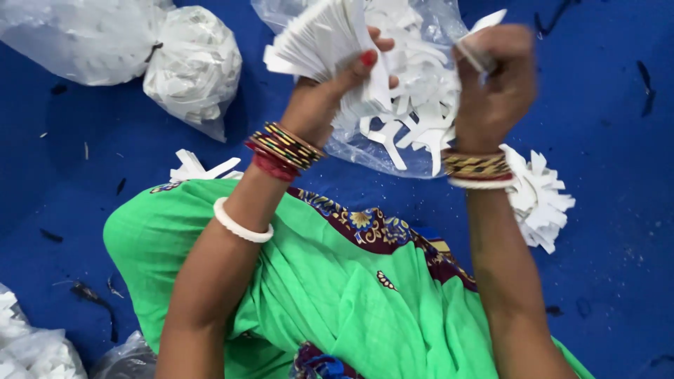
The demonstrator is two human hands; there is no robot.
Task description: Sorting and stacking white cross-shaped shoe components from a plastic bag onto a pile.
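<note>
Green cloth point(337, 302) with a maroon patterned border drapes the lap at six o'clock, closest to the lens, over a blue floor point(618, 267). Both forearms rise from it toward twelve o'clock. At eleven o'clock from centre, the left hand point(330, 95) is clenched around a thick fanned stack point(319, 35) of white cut-outs, thumb pressed across the front; coloured bangles point(284, 149) and a white bangle point(242, 223) ring that arm. At one o'clock, the right hand point(495, 84), blurred, pinches a single white piece point(481, 38) between fingertips, with gold bangles point(477, 167) at the wrist. Between and behind the hands lies an open clear bag point(414, 105) full of loose white pieces. A bundle point(540, 196) of white pieces sits on the floor at three o'clock, just beside the right wrist. A few more pieces point(200, 168) lie at nine o'clock by the cloth's edge. Two tied bags point(189, 63) rest at ten o'clock, and more bags point(35, 351) at seven o'clock.
</note>
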